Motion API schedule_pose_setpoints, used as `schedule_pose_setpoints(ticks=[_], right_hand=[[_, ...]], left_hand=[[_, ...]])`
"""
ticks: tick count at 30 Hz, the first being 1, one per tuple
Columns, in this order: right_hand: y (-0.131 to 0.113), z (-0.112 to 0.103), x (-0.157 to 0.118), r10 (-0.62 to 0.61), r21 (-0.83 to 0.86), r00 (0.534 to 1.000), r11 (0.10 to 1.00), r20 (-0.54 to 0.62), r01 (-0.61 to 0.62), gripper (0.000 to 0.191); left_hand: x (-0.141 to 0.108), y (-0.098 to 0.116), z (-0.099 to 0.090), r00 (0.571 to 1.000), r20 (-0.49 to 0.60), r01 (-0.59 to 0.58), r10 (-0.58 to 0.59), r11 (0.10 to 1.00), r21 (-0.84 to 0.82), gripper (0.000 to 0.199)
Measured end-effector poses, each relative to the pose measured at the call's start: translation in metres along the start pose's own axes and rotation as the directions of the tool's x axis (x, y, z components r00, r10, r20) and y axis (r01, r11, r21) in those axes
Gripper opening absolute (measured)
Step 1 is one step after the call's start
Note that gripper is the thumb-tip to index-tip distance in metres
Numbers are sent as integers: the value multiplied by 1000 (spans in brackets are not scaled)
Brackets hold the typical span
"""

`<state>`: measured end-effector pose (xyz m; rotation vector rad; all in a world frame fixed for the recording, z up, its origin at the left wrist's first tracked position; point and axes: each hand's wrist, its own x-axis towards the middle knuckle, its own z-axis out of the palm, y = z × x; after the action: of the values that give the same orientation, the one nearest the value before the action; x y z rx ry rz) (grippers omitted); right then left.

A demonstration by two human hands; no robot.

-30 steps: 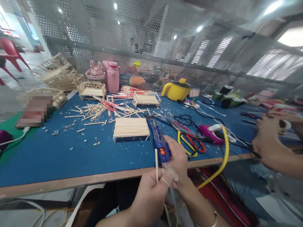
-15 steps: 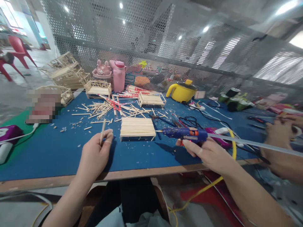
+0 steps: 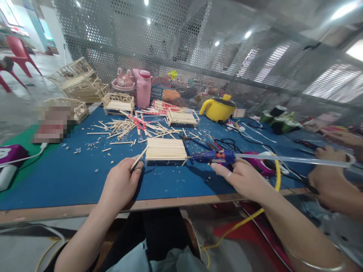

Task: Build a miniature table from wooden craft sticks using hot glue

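My left hand (image 3: 123, 181) pinches a thin wooden stick (image 3: 139, 158), its upper end tilted right toward the left edge of a small slatted stick platform (image 3: 166, 150). The platform rests on the blue mat between my hands. Wrapped round the handle of a blue glue gun (image 3: 214, 156) is my right hand (image 3: 241, 175). The gun's nozzle points left at the platform's right side, and a long clear glue stick runs out of its back. Whether the nozzle touches the wood is hard to tell.
Loose sticks (image 3: 124, 128) lie behind the platform, near two small wooden frames (image 3: 118, 104) (image 3: 183, 117). Pliers (image 3: 195, 141), a yellow pot (image 3: 219, 109) and a pink jug (image 3: 143, 88) stand or lie farther back. Another person's hands (image 3: 329, 166) are at the right.
My left hand has moved slightly right and tipped its stick from upright toward the platform. The glue gun in my right hand has shifted left, its nozzle nearer the platform's right edge.
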<state>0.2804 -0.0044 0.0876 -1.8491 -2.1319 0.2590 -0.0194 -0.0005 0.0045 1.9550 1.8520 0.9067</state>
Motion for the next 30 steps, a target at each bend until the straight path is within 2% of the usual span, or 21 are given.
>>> schedule_pose_setpoints(ticks=[7, 12, 16, 19, 22, 24, 25, 26, 27, 29, 30], right_hand=[[2, 2, 3, -25, -67, 999, 998, -45, 22, 46], [2, 0, 4, -104, -29, 991, 994, -84, 102, 37], [1, -3, 3, -101, -14, 989, 995, -109, 100, 33], [-2, -3, -1, -101, -43, 988, 994, -117, 97, 35], [-7, 7, -7, -86, -33, 973, 996, -215, 80, 33], [-12, 23, -10, -101, 18, 932, 993, -349, 114, 38], [-14, 33, -10, -123, 47, 899, 986, -421, 157, 43], [-16, 44, -9, -151, 63, 864, 977, -480, 205, 47], [-19, 54, -8, -175, 72, 832, 966, -526, 249, 48], [-24, 72, -4, -200, 73, 789, 953, -581, 295, 45], [-27, 80, -2, -199, 72, 784, 953, -589, 295, 43]], left_hand=[[0, 1, -1, 1000, -18, -5, 5, 1000, 18, 32], [-2, 3, -1, 1000, -19, -12, 12, 1000, 22, 33], [0, 2, -1, 1000, -17, -8, 9, 1000, 18, 33], [0, 1, -4, 998, -63, 10, -12, 999, -35, 33], [-6, 9, -8, 980, -177, 59, -89, 984, -166, 32], [-16, 23, -6, 966, -207, 89, -158, 947, -307, 35], [-22, 33, -2, 969, -176, 93, -175, 913, -396, 37], [-29, 44, 3, 987, -84, 81, -140, 867, -492, 40], [-36, 56, 9, 998, 32, 61, -53, 807, -587, 41], [-48, 79, 23, 974, 210, 94, 85, 692, -716, 41], [-51, 88, 30, 955, 264, 125, 132, 629, -768, 42]])
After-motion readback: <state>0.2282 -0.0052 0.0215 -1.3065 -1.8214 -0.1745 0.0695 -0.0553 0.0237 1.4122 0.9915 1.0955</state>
